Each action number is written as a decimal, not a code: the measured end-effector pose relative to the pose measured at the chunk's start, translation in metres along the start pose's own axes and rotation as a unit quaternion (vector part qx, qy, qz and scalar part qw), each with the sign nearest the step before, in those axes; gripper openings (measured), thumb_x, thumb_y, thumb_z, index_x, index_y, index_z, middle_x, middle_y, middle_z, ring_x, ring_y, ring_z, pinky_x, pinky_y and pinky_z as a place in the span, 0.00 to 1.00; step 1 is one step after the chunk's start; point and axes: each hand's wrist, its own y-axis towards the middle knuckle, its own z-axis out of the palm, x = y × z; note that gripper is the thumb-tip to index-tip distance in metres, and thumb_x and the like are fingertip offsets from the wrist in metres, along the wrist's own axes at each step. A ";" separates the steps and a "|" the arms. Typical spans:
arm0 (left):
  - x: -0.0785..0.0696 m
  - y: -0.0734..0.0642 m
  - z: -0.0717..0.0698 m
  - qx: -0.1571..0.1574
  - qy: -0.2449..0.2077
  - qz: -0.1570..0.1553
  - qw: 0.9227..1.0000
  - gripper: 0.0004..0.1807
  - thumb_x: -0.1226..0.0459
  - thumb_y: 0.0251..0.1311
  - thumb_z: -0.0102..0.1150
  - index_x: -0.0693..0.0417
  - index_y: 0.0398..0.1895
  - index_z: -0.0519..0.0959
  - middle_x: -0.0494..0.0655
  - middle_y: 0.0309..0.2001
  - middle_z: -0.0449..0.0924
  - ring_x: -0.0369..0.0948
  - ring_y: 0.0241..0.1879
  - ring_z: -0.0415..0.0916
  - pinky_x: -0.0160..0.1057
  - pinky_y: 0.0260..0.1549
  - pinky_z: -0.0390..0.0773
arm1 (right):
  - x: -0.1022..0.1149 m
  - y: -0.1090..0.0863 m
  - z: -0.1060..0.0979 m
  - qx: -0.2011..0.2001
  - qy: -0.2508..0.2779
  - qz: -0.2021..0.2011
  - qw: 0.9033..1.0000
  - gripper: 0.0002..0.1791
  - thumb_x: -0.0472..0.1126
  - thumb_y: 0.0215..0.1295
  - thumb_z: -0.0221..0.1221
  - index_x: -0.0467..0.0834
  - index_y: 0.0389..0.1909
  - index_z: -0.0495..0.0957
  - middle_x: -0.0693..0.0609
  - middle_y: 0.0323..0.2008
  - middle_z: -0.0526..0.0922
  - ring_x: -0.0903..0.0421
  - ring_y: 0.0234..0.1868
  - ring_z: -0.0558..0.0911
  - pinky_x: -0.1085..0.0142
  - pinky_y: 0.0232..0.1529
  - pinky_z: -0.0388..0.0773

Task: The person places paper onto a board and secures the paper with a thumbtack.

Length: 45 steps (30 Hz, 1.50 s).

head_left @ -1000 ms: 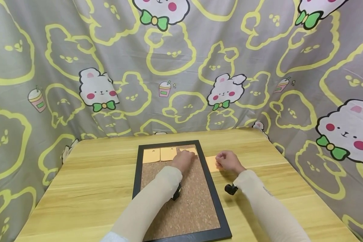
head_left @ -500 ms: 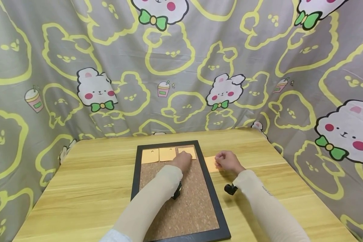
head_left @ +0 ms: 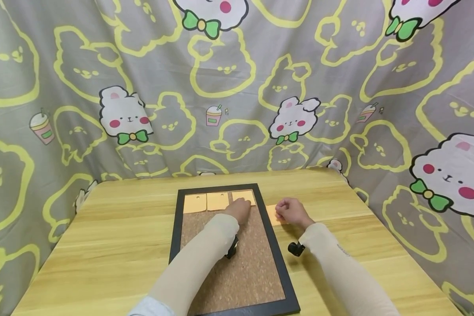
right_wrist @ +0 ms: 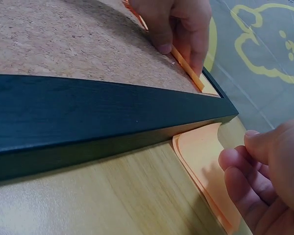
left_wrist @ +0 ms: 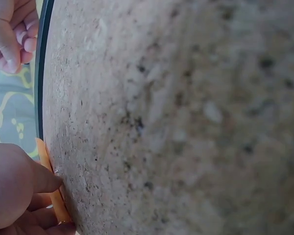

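A black-framed corkboard [head_left: 253, 267] lies on the table. Two orange sticky notes, a left one [head_left: 195, 204] and a middle one [head_left: 217, 202], sit along its far edge, each with a small pin head near its top. My left hand [head_left: 238, 210] pinches a third orange note [head_left: 242, 195] at the board's far right corner; the thumb is on the near side in the right wrist view. Just right of the frame, a small stack of orange notes [right_wrist: 201, 156] lies with curled edges. Over it hovers my right hand [head_left: 294, 212], fingers curled, thumb against the index finger; nothing shows between them.
The wooden table [head_left: 102, 245] reaches back to a grey patterned curtain [head_left: 237, 153] that closes in the far side and both flanks. A black wrist camera [head_left: 296, 249] hangs beneath my right wrist. The board's raised frame [right_wrist: 88, 107] separates the note stack from the cork.
The third note, partly raised a second ago, now lies flatter on the cork under my left hand. My right hand has shifted slightly left over the note stack.
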 end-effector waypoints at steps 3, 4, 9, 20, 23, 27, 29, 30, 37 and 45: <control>0.000 0.003 0.002 0.004 0.000 -0.009 1.000 0.14 0.67 0.59 0.64 0.55 0.49 0.80 0.49 0.38 0.81 0.42 0.42 0.79 0.37 0.42 0.79 | -0.003 0.001 0.001 0.014 0.019 0.009 1.000 0.04 0.30 0.67 0.57 0.31 0.37 0.76 0.44 0.26 0.82 0.56 0.25 0.82 0.66 0.27 0.80; 0.000 0.003 0.003 0.005 0.000 -0.011 1.000 0.14 0.67 0.59 0.64 0.55 0.49 0.80 0.49 0.38 0.81 0.42 0.42 0.78 0.37 0.41 0.79 | -0.004 0.001 0.002 0.018 0.025 0.011 0.999 0.04 0.30 0.67 0.57 0.30 0.37 0.76 0.44 0.26 0.82 0.56 0.25 0.82 0.65 0.27 0.81; 0.000 0.005 0.003 0.008 -0.001 -0.016 1.000 0.11 0.68 0.60 0.63 0.54 0.46 0.82 0.48 0.36 0.81 0.42 0.40 0.78 0.37 0.40 0.79 | -0.005 0.004 0.004 0.014 0.032 0.012 0.999 0.04 0.30 0.68 0.56 0.30 0.36 0.76 0.44 0.25 0.82 0.56 0.25 0.82 0.65 0.27 0.80; 0.001 0.000 0.006 0.066 -0.013 -0.046 0.997 0.25 0.67 0.65 0.56 0.58 0.65 0.70 0.56 0.62 0.71 0.50 0.62 0.68 0.46 0.62 0.64 | 0.016 0.027 0.038 -0.007 0.049 -0.004 0.999 0.04 0.31 0.66 0.59 0.32 0.35 0.76 0.46 0.23 0.81 0.57 0.23 0.81 0.69 0.22 0.76; -0.002 -0.001 0.007 0.079 -0.017 -0.045 0.996 0.27 0.66 0.67 0.54 0.58 0.69 0.66 0.57 0.67 0.66 0.50 0.66 0.63 0.46 0.64 0.63 | 0.019 0.033 0.045 -0.014 0.050 -0.001 0.999 0.05 0.32 0.66 0.59 0.32 0.34 0.77 0.46 0.22 0.81 0.58 0.22 0.80 0.69 0.22 0.75; -0.008 0.000 0.006 0.077 -0.029 -0.048 0.995 0.24 0.64 0.67 0.54 0.57 0.65 0.71 0.56 0.62 0.71 0.50 0.61 0.69 0.46 0.55 0.73 | 0.023 0.040 0.052 -0.020 0.034 -0.002 0.999 0.05 0.33 0.66 0.60 0.34 0.32 0.79 0.47 0.22 0.80 0.58 0.22 0.78 0.69 0.24 0.74; -0.010 0.000 0.005 0.072 -0.027 -0.049 0.996 0.22 0.64 0.67 0.55 0.57 0.63 0.73 0.56 0.58 0.73 0.49 0.57 0.72 0.45 0.49 0.76 | 0.027 0.045 0.054 -0.019 0.022 -0.008 1.000 0.06 0.33 0.67 0.59 0.34 0.32 0.79 0.47 0.23 0.80 0.57 0.22 0.78 0.68 0.25 0.73; -0.012 0.000 0.005 0.070 -0.023 -0.050 0.996 0.22 0.63 0.67 0.54 0.57 0.63 0.73 0.55 0.57 0.74 0.49 0.56 0.73 0.44 0.48 0.77 | 0.029 0.047 0.054 -0.016 0.019 -0.008 1.000 0.06 0.33 0.67 0.59 0.34 0.32 0.79 0.47 0.23 0.80 0.57 0.22 0.78 0.68 0.25 0.73; -0.021 -0.002 -0.007 0.057 0.003 -0.060 0.997 0.24 0.62 0.67 0.53 0.56 0.66 0.72 0.54 0.54 0.74 0.46 0.52 0.72 0.43 0.53 0.73 | 0.047 0.064 0.054 0.042 0.041 0.025 0.998 0.05 0.29 0.67 0.56 0.28 0.35 0.77 0.46 0.22 0.78 0.58 0.22 0.76 0.68 0.25 0.76; -0.019 -0.003 -0.014 0.055 0.011 -0.069 0.996 0.24 0.61 0.66 0.55 0.54 0.65 0.73 0.52 0.56 0.75 0.46 0.54 0.71 0.42 0.53 0.73 | 0.052 0.089 0.060 0.053 0.040 0.029 0.997 0.07 0.30 0.68 0.55 0.29 0.33 0.79 0.48 0.22 0.78 0.59 0.22 0.74 0.69 0.24 0.74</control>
